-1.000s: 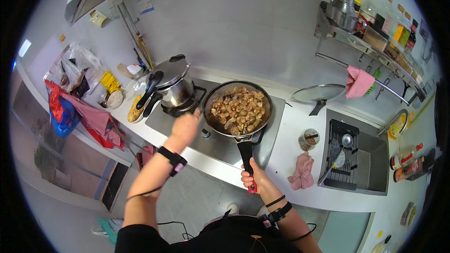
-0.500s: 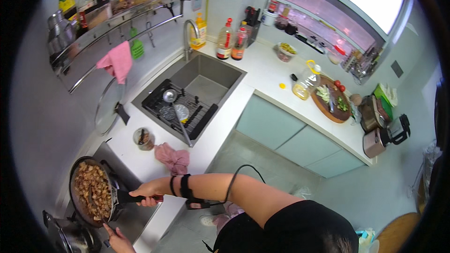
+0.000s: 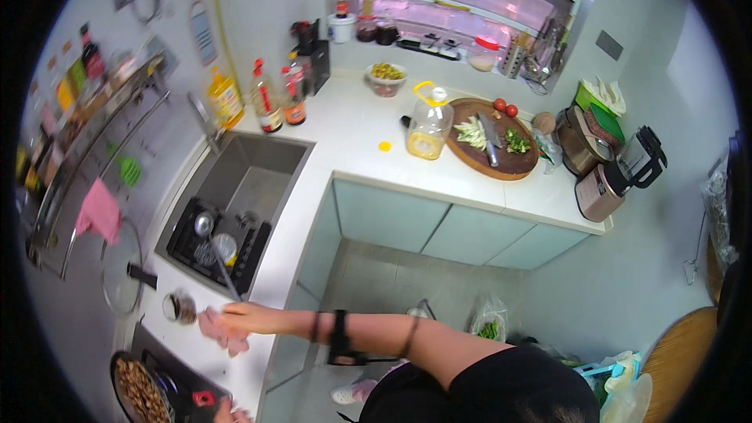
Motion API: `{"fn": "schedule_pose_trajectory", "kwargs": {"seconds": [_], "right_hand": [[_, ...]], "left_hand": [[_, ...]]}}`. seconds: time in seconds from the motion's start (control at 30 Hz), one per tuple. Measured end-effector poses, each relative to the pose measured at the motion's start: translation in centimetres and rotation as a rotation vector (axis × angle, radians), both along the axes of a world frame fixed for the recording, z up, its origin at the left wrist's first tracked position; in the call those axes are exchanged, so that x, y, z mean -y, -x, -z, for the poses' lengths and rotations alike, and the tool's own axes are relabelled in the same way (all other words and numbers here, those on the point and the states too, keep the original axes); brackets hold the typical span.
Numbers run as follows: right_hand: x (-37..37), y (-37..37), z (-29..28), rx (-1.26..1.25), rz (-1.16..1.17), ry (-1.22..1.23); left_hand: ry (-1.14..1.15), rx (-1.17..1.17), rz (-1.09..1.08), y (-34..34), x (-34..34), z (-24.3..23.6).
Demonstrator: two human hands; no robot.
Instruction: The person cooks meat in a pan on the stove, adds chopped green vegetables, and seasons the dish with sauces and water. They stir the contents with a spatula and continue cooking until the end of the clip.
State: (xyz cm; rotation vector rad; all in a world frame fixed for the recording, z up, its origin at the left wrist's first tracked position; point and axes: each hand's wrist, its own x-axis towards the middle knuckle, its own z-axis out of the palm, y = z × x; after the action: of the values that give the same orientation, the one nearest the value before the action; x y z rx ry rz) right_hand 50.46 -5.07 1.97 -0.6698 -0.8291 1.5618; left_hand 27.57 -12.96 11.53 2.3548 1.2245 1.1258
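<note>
My right hand (image 3: pixel 244 319) reaches across to the left counter and has its fingers closed on a crumpled pink cloth (image 3: pixel 225 334). My left hand (image 3: pixel 230 413) is partly cut off at the lower edge, close to a red piece (image 3: pixel 204 399) by the dark pan handle; what it holds, if anything, is hidden. A frying pan (image 3: pixel 141 390) full of browned, diced food sits on the stove at the lower left. Beside the cloth stands a glass jar (image 3: pixel 179 308) with dark contents.
A sink (image 3: pixel 258 180) holds a black drying rack (image 3: pixel 184 247) with a ladle (image 3: pixel 205 225). A glass lid (image 3: pixel 121 274) leans on the wall. On the far counter are an oil jug (image 3: pixel 430 125), sauce bottles (image 3: pixel 266 98) and a round board (image 3: pixel 501 163) with cut vegetables and a knife.
My right hand has let go of the pan handle and moved onto the pink cloth. The view has turned right, and the lower hand has shifted from the pan's edge toward the handle.
</note>
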Motion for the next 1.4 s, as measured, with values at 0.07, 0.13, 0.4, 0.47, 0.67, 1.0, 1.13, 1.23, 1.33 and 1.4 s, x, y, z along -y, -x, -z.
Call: {"fn": "schedule_pose_trajectory", "kwargs": {"seconds": [0.07, 0.13, 0.4, 0.47, 0.67, 1.0, 1.13, 1.23, 1.33, 1.4], "right_hand": [[7.5, -7.8, 0.9, 0.430, 0.210, -0.042], [16.5, -16.6, 2.0, 0.445, 0.309, 0.019], [48.3, -41.1, 2.9, 0.500, 1.552, 0.443], [52.4, -44.3, 2.7, 0.477, 1.708, 0.470], [56.9, -48.9, 3.8, 0.377, 1.921, 0.572], [57.4, -55.6, 6.5, 0.431, 2.119, 0.642], [57.4, -60.2, 8.4, 0.607, 2.111, 0.672], [57.4, -64.4, 9.9, 0.771, 2.129, 0.782], [58.1, -67.5, 10.7, 1.126, 2.021, 0.880], [58.2, -69.2, 11.0, 1.205, 1.964, 0.902]], "left_hand": [[0.330, -0.182, 0.173, -6.8, 2.9, 1.6], [0.327, -0.159, 0.429, -15.5, 5.0, 4.2], [0.524, -0.057, 1.143, -48.8, 14.8, 9.0], [0.481, -0.105, 1.257, -56.5, 17.3, 9.4], [0.368, -0.246, 1.172, -74.9, 24.0, 13.5], [0.501, -0.435, 0.996, -82.7, 28.1, 16.9], [0.994, -0.377, 0.953, -83.4, 27.2, 17.6], [0.683, -0.410, 0.982, -83.4, 27.2, 18.3], [0.542, -0.344, 1.014, -83.2, 28.3, 18.6], [0.465, -0.368, 0.990, -83.3, 29.6, 18.4]]}}
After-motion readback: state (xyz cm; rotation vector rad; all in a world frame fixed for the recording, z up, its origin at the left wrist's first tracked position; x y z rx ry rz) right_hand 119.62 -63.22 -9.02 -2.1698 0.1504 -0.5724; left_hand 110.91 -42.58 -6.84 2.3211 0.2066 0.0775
